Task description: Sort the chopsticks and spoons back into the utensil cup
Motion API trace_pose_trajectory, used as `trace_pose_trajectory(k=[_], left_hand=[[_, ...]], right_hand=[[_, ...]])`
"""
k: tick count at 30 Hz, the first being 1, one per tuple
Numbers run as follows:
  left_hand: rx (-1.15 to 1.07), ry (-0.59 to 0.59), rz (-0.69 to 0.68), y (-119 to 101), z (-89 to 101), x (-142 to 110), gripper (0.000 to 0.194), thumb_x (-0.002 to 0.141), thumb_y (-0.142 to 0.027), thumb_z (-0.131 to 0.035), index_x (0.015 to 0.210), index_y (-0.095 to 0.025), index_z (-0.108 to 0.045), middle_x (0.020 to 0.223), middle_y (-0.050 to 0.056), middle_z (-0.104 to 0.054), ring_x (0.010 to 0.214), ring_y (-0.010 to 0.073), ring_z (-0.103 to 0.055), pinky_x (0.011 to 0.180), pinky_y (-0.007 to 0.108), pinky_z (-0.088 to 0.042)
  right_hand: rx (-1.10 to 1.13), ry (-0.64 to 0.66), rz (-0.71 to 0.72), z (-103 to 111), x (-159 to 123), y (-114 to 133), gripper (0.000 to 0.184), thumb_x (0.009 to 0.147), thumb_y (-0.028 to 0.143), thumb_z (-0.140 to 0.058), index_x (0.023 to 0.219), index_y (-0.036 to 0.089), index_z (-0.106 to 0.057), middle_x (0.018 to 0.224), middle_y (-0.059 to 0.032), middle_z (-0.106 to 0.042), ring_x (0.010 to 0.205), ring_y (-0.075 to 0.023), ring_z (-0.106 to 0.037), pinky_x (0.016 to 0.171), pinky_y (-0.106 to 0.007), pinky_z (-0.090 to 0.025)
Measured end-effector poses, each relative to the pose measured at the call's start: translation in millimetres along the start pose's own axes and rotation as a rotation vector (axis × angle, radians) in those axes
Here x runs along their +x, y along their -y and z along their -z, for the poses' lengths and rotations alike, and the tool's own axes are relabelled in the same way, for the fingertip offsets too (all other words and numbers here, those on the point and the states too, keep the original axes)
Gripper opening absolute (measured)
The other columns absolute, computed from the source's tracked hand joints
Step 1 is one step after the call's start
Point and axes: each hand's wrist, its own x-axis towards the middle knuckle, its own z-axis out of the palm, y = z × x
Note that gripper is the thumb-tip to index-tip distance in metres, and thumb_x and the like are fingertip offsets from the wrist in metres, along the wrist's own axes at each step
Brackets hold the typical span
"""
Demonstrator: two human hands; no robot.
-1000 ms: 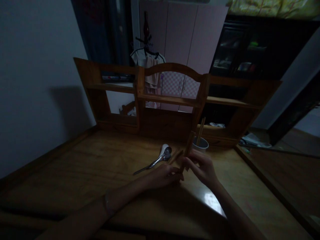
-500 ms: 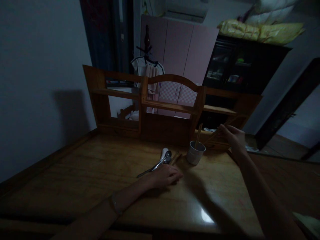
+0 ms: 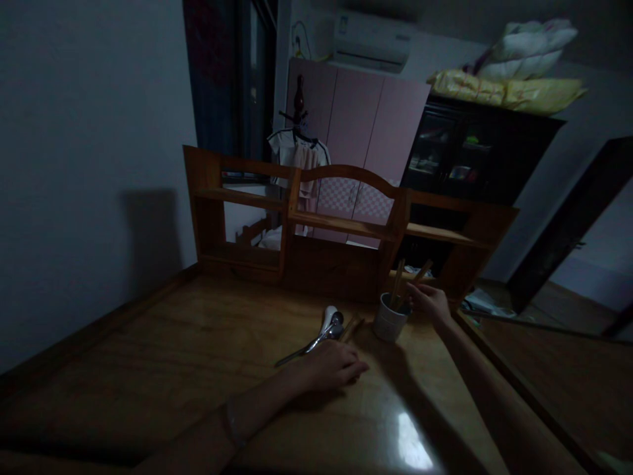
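Observation:
My right hand [image 3: 429, 302] pinches wooden chopsticks [image 3: 421, 272] whose lower ends are in a light grey cup [image 3: 389, 323]. More chopsticks [image 3: 397, 280] stand upright in that cup. My left hand [image 3: 339, 365] lies low over the desk, fingers curled together; whatever may be in them is hidden. Just behind it, wooden chopsticks [image 3: 352, 328] stick out, partly covered by the hand. Close to its wrist are metal spoons [image 3: 316, 340] with long handles and a white spoon [image 3: 329, 318], lying on the desk.
The wooden desk [image 3: 222, 330] carries a built-in shelf unit [image 3: 341, 224] along its back. A white wall [image 3: 89, 132] borders the left side. Beyond stand a pink wardrobe [image 3: 356, 112], a coat stand with clothes [image 3: 301, 145] and a dark cabinet [image 3: 494, 152].
My right hand has come down and left towards the cup, bringing its chopsticks from a slant outside to inside it. My left hand stays almost in place. The view has tilted up slightly.

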Motion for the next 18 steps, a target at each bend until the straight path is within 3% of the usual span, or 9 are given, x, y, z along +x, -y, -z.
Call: trace_pose_trajectory(k=[10,18], left_hand=[[-0.004,-0.011,-0.011,-0.9,0.1,-0.7,0.046,0.099,-0.040,-0.036,0.078,-0.018,-0.070,0.083,0.002,-0.067,0.074,0.0126,-0.060,0.071,0.024,-0.037],[-0.011,-0.013,-0.003,-2.1,0.5,-0.6,0.048,0.099,-0.041,-0.036,0.075,-0.017,-0.070,0.082,0.003,-0.066,0.073,0.0128,-0.059,0.071,0.024,-0.037]], right_hand=[[-0.054,-0.092,-0.005,-6.5,-6.7,-8.8,0.064,0.057,0.067,-0.068,0.081,0.009,-0.076,0.063,-0.0104,-0.068,0.060,-0.0230,-0.063,0.050,-0.028,-0.045],[-0.070,-0.040,-0.016,-3.9,-8.7,-11.5,0.062,0.059,0.067,-0.068,0.080,0.009,-0.076,0.067,-0.0105,-0.069,0.066,-0.0235,-0.063,0.051,-0.027,-0.043]])
